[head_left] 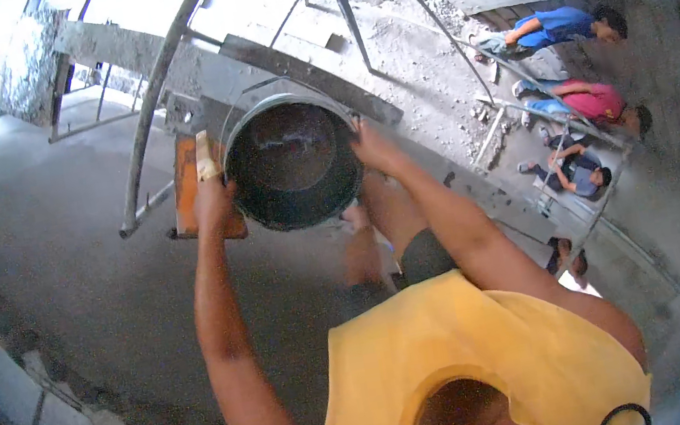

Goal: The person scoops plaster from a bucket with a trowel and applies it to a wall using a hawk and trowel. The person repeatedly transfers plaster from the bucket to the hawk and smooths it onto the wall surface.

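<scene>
A dark round bucket (297, 193) with a pale rim is held out in front of me, its open top facing up. Some wet-looking dark material (294, 144) shows inside. My left hand (217, 203) is closed at the bucket's left side. My right hand (376, 150) grips the rim on the right. Beside the left hand, an orange flat board with a light wooden handle (207, 155), like a plastering float, lies against the bucket; whether the left fingers also hold it, I cannot tell. My legs and feet show partly below the bucket.
A smooth grey floor (78, 245) spreads to the left. Metal scaffold poles (159, 81) stand close by, with a long plank (309, 75) beyond the bucket. Rubble (421, 48) covers the ground farther off. Several people (560, 26) sit or stand at the right near scaffolding.
</scene>
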